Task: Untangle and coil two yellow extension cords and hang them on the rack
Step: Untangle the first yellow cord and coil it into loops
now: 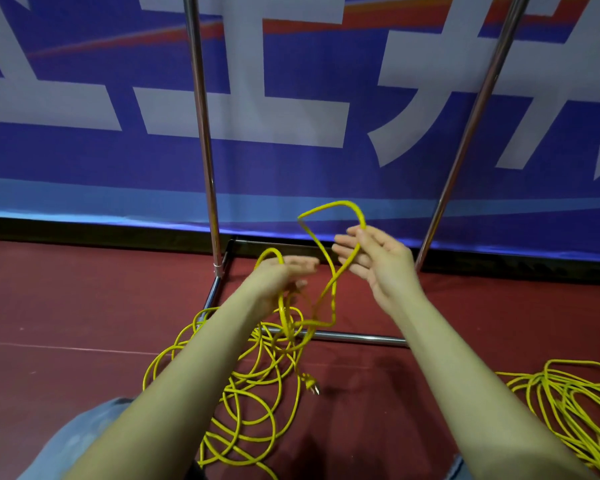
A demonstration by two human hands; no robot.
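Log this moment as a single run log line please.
step: untangling | left hand: holds cord loops | right hand: lifts a cord loop | second cord: on floor, right | rack: nothing visibly hung

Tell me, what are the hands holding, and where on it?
Both hold the same yellow cord. The left hand grips a loop of it; the right hand pinches a raised loop in its fingers.

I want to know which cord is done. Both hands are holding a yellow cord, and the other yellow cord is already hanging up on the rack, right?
Not quite. In the head view the left hand and right hand do hold a yellow cord, but the other yellow cord lies piled on the red floor, not on the rack.
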